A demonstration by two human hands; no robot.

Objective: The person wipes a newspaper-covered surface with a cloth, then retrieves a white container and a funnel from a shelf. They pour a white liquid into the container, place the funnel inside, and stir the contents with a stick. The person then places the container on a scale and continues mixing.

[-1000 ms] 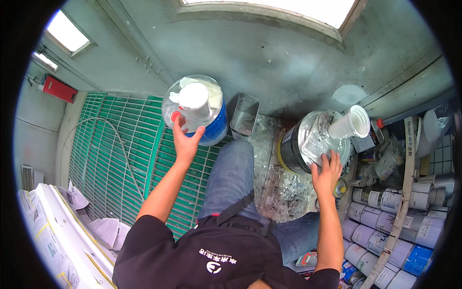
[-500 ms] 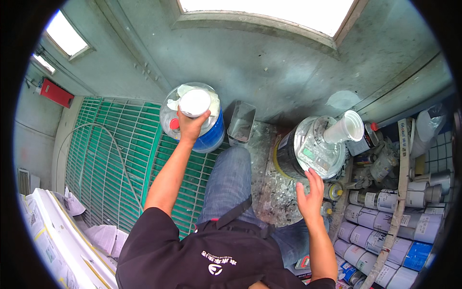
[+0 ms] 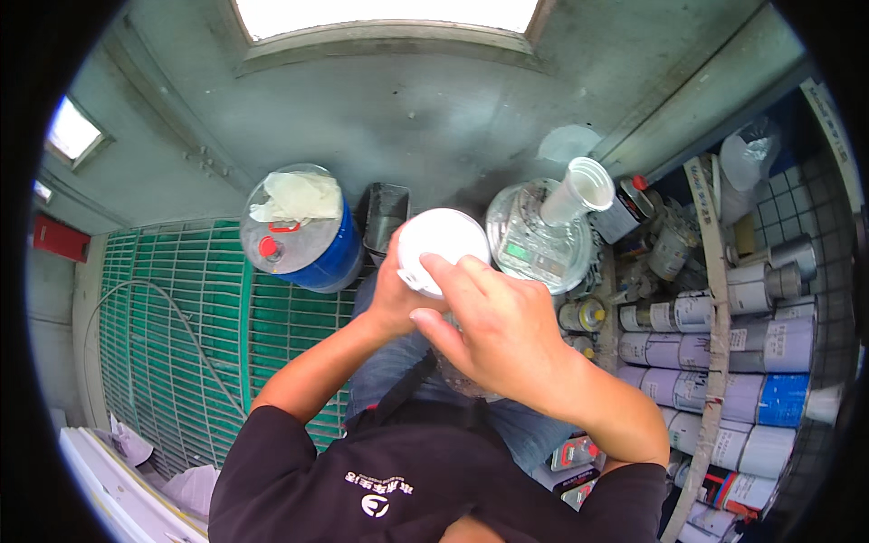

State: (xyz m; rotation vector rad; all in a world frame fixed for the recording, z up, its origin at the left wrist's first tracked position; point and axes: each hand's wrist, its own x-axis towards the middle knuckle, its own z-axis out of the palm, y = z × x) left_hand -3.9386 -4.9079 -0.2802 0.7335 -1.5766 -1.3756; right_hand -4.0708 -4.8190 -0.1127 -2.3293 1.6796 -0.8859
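In front of my body, a white round tub point(image 3: 444, 237) is held up with its closed lid facing upward. My left hand point(image 3: 396, 294) is wrapped around its left side. Over the near right edge comes my right hand point(image 3: 511, 335), its fingers bent onto the rim by a small tab while its thumb stands apart below. The tub's side wall is mostly hidden by both hands. Behind it on the right, a digital scale point(image 3: 527, 253) under clear plastic lies on a bucket top, beside a stack of clear plastic cups point(image 3: 568, 201).
A blue drum point(image 3: 333, 262) with a red cap and a whitish cloth point(image 3: 299, 196) stands left on the green floor grating point(image 3: 172, 317). A grey rectangular bin point(image 3: 386, 217) sits beside it. Shelves of paint cans point(image 3: 742, 398) line the right, behind a stained upright post point(image 3: 715, 344).
My left hand has brought the tub from above the blue drum to in front of me. My right hand has come from beside the bucket onto the lid's edge. The view has shifted right.
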